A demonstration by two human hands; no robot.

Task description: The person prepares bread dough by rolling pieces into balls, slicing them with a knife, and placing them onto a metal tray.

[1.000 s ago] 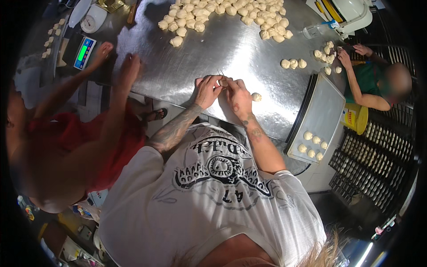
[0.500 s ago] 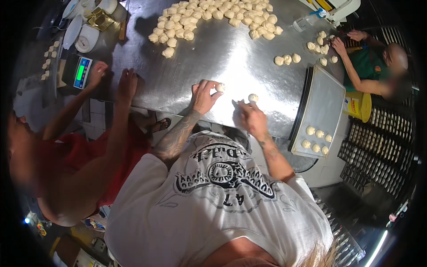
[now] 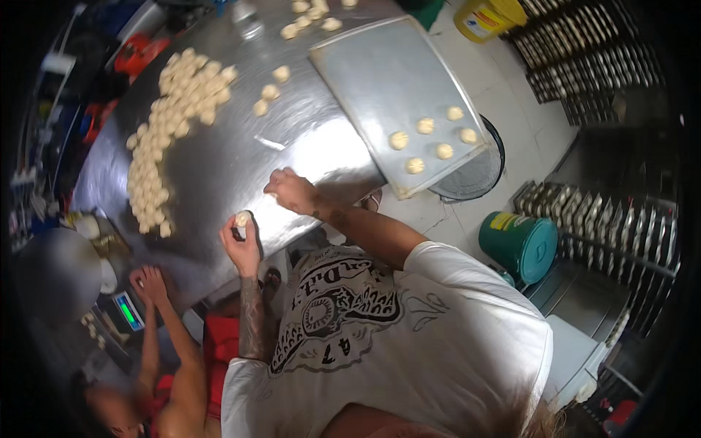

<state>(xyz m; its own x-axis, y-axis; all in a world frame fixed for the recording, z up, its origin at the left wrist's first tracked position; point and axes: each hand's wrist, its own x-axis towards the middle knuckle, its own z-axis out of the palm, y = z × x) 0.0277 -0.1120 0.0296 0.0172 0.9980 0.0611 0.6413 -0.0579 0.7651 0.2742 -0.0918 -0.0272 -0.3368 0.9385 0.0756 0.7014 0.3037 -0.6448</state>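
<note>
My left hand [image 3: 242, 247] pinches a small pale dough ball [image 3: 242, 217] between thumb and fingers, just above the near edge of the steel table [image 3: 226, 150]. To its right, my right hand [image 3: 293, 193] is closed and angled down at the tabletop. Its fingers are curled, and whatever they hold is hidden beneath them. On the right lies a flat metal baking tray [image 3: 365, 73], bearing several shaped dough balls [image 3: 425, 125] in rows at its near end. A large cluster of dough pieces [image 3: 182, 98] spreads over the left part of the table.
Loose dough pieces [image 3: 270, 92] and a clear bottle [image 3: 248, 22] sit farther back. A co-worker's hands [image 3: 150, 283] are beside a digital scale [image 3: 128, 312] at left. A green bucket [image 3: 518, 247], a yellow bucket [image 3: 489, 16] and tray racks [image 3: 577, 58] stand at right.
The view has swung right, bringing the tray closer to the middle. My left hand still holds its dough ball. My right fingers have curled in, and the ball formerly at their tips is hidden.
</note>
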